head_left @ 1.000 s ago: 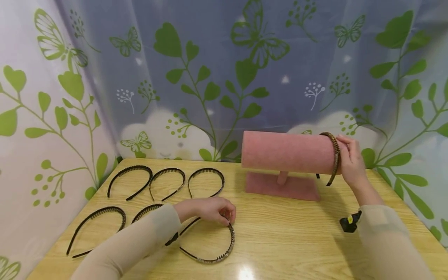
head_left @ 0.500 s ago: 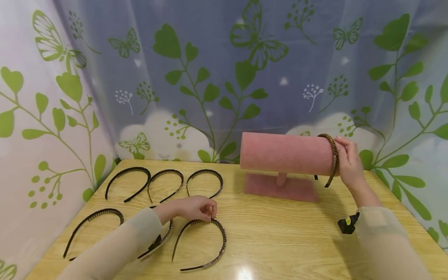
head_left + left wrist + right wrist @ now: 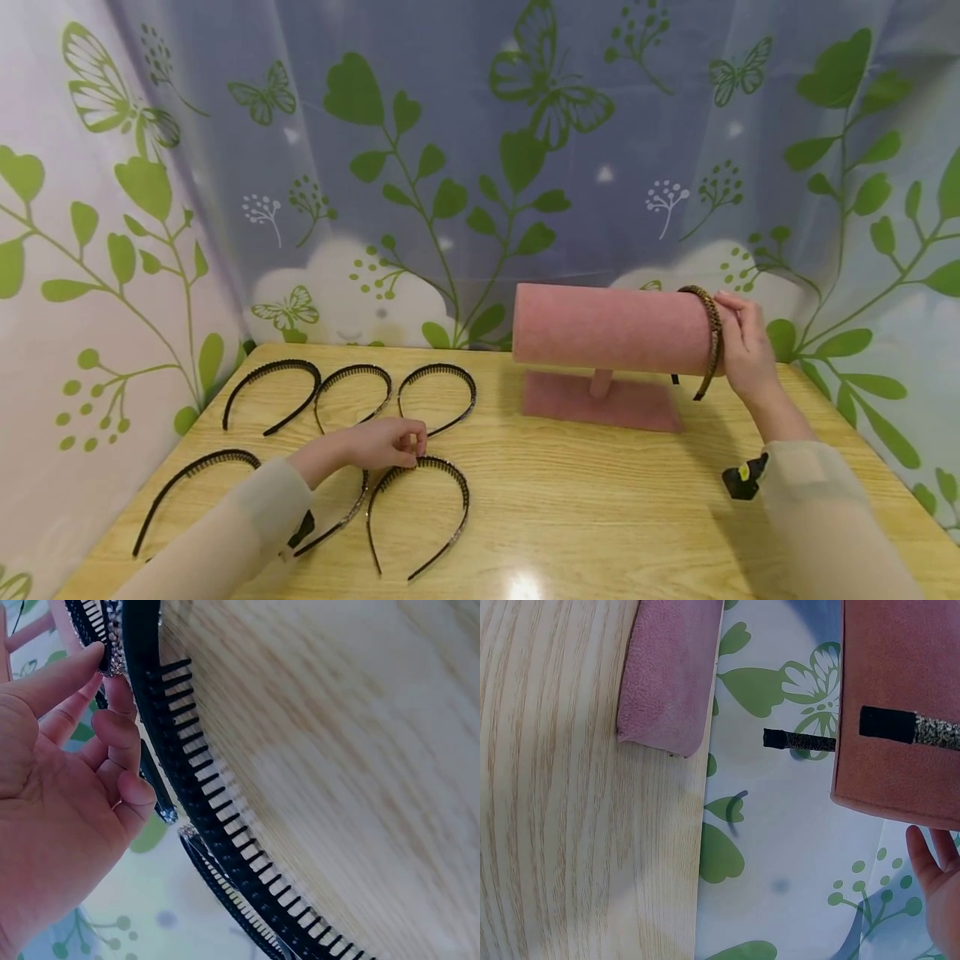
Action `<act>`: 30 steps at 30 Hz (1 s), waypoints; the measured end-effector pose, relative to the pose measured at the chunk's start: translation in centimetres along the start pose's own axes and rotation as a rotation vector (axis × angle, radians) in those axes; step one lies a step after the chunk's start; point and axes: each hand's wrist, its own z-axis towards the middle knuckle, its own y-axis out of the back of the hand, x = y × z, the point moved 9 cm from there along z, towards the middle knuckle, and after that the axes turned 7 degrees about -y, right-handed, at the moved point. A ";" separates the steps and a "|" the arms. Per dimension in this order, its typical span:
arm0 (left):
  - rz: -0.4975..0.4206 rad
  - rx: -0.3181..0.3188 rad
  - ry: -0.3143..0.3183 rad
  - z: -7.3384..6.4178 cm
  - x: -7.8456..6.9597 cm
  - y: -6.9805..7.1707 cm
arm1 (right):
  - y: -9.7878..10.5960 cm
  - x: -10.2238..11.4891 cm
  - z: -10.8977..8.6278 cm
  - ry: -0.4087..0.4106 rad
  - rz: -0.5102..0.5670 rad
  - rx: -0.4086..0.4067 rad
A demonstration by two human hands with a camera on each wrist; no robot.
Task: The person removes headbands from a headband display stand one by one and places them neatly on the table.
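My left hand (image 3: 378,443) pinches the top of a black toothed headband (image 3: 462,486) between thumb and fingers, over the front row on the table. Sparkling stones show on the pinched band (image 3: 115,634) in the left wrist view. At the right, the fingers of my right hand (image 3: 752,354) touch the right end of a pink padded headband stand (image 3: 611,329). A gold-and-black headband (image 3: 714,333) hangs around that end, close beside the hand. Its black tips (image 3: 887,724) show in the right wrist view.
Three headbands stand in a back row, among them one at the far left (image 3: 311,398). Two more lie in front, one (image 3: 161,496) at left and one (image 3: 356,506) beside the held band, both partly behind my left arm. Printed curtains (image 3: 420,250) close in the table (image 3: 577,508).
My left hand has moved left with the headband, turning it so its ends point toward me. The right hand stays at the stand's end.
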 end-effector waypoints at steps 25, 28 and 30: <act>0.071 -0.110 0.079 -0.1 0.6 2.2 | 0.3 -0.2 0.0 -0.017 -0.012 0.000; 0.102 -0.131 0.032 0.6 -0.6 2.9 | 0.2 0.0 0.0 -0.010 -0.017 0.003; 0.114 -0.144 -0.002 1.3 -1.8 3.4 | 0.1 0.0 -0.1 -0.007 -0.015 0.008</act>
